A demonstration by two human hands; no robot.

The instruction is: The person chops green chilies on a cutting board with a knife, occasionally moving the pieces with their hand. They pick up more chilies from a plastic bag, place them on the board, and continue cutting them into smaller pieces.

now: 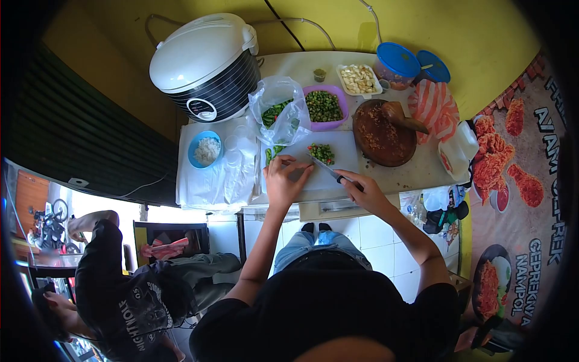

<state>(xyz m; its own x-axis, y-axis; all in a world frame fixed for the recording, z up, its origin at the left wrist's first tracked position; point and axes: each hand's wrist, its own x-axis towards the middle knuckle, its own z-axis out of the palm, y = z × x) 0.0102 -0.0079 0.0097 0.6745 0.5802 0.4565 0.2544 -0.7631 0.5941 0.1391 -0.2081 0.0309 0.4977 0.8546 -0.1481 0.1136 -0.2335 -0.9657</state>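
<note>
My right hand [360, 188] grips a knife [325, 166] by its dark handle, with the blade angled up and left over the white cutting board [344, 145]. My left hand [285, 181] is on the left part of the board, its thumb and fingertips brought together close to the blade. Whatever lies between those fingertips is too small to make out. Chopped green chilies [321, 153] with a few red bits form a pile beside the blade. Some whole green chilies [276, 149] lie just above my left hand.
Behind the board are a plastic bag of green chilies [280, 108], a purple basin [342, 108] of chopped ones and a tray of pale cloves [357, 80]. A stone mortar [377, 145] with a pestle stands right. Left are a rice bowl [205, 149], rice cooker [205, 66] and a seated person [139, 289].
</note>
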